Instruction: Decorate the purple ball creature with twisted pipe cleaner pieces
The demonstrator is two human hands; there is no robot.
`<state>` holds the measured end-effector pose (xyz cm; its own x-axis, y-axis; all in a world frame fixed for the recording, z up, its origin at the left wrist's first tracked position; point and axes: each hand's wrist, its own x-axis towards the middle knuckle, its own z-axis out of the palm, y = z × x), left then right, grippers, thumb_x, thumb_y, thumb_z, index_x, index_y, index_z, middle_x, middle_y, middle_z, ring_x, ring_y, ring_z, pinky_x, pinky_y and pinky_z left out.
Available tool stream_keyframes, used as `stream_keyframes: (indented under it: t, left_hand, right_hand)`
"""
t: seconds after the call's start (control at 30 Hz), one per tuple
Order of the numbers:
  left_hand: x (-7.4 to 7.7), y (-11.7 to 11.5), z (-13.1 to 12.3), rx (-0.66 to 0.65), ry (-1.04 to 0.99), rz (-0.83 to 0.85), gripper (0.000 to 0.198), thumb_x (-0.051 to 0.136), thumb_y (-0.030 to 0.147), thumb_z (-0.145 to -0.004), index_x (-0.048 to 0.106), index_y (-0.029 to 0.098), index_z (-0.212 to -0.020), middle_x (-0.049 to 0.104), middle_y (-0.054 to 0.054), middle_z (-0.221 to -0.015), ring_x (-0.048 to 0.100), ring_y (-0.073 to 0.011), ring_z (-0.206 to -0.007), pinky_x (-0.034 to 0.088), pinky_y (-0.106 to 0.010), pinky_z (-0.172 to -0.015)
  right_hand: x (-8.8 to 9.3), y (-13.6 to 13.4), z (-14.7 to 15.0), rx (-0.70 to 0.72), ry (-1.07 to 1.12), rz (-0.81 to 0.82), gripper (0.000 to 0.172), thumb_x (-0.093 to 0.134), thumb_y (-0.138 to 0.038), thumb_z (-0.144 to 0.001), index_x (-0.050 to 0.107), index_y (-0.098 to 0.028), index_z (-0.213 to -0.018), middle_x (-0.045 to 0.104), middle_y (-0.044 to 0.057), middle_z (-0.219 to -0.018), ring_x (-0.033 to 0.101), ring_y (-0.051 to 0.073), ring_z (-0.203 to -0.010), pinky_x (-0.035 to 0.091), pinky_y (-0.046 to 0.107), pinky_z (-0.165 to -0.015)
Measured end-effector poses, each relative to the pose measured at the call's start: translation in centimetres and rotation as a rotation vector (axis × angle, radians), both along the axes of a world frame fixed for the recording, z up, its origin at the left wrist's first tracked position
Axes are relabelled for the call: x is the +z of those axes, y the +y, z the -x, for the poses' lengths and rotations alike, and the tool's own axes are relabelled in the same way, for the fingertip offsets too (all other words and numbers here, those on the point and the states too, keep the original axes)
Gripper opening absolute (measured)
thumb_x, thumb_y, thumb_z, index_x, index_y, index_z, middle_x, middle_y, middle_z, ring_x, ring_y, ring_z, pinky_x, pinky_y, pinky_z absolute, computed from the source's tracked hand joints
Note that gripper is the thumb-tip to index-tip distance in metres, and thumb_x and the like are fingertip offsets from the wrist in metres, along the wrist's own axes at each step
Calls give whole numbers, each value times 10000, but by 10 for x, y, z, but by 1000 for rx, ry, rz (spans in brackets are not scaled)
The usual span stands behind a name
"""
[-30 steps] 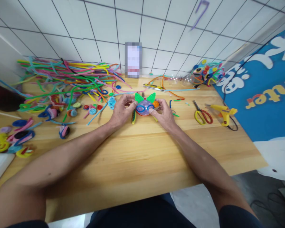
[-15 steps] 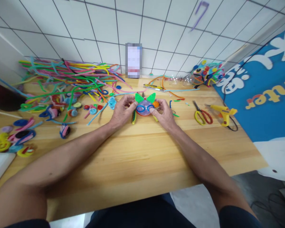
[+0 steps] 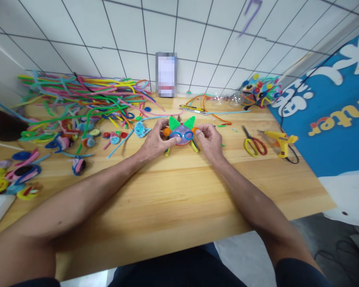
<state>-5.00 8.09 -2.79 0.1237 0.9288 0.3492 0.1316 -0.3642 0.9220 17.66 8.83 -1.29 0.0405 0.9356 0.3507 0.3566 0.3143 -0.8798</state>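
A small craft figure (image 3: 182, 134) sits at the middle back of the wooden table (image 3: 173, 199). It is a clear purple ball with blue pipe-cleaner glasses, two green ears and orange side pieces. My left hand (image 3: 154, 142) grips its left side with thumb and fingers closed on it. My right hand (image 3: 208, 140) pinches its right side by the orange piece. A yellow-green pipe cleaner piece (image 3: 194, 146) lies under the figure between my hands.
A heap of coloured pipe cleaners (image 3: 77, 99) covers the back left, with coiled pieces (image 3: 20, 175) at the left edge. Scissors (image 3: 254, 145) and a yellow glue gun (image 3: 279, 141) lie right. Another finished figure (image 3: 259, 92) stands at the back right. A phone (image 3: 166, 75) leans on the tiled wall.
Both hands turned the figure slightly and shifted their grip; the orange piece on its left side now shows. The view shifted a little.
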Motion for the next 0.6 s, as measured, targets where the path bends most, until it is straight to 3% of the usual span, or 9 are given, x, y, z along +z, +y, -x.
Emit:
stream_keyframes:
  t: [0.17, 0.6]
  left_hand:
    - [0, 1, -1, -58, -7, 34, 674, 898, 433, -784, 582, 203, -1333, 701, -111, -1361, 687, -278, -1233, 554, -430, -1062]
    - [3, -1, -1, -38, 15, 34, 629, 885, 431, -786, 596, 214, -1301, 714, -98, -1340, 701, -277, -1213, 557, -448, -1073]
  right_hand:
    - [-3, 2, -2, -1, -33, -19, 126, 649, -377, -896, 667, -253, -884, 710, -14, -821, 615, 159, -692, 498, 332, -686]
    - [-4, 2, -3, 10, -63, -50, 118, 653, -374, -910, 664, -260, -882, 697, -11, -838, 618, 166, -732, 520, 337, -723]
